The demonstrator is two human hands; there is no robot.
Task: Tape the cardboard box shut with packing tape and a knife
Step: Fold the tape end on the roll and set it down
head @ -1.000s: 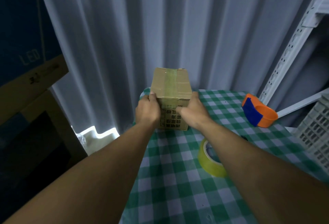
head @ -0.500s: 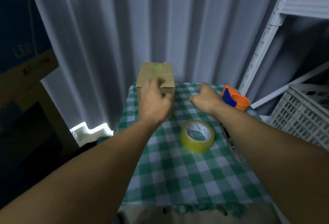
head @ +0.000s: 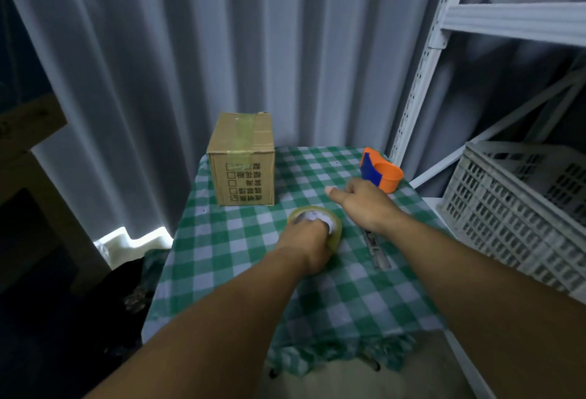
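Observation:
A small cardboard box (head: 242, 160) stands upright at the far left of the checked table, with a strip of tape running over its top and down its front. My left hand (head: 304, 241) rests on the yellowish packing tape roll (head: 333, 230) in the middle of the table, fingers reaching into its core. My right hand (head: 364, 205) hovers just right of the roll, fingers curled and thumb out, holding nothing. A knife (head: 377, 251) lies on the cloth partly under my right wrist.
An orange and blue tape dispenser (head: 382, 173) sits at the table's far right corner. The green checked cloth (head: 241, 256) covers a small table. A white slotted crate (head: 520, 211) and a metal shelf frame (head: 421, 75) stand to the right. Curtains hang behind.
Both hands have left the box, which now stands alone at the far left. My left hand came down onto the tape roll; my right hand drew back beside it.

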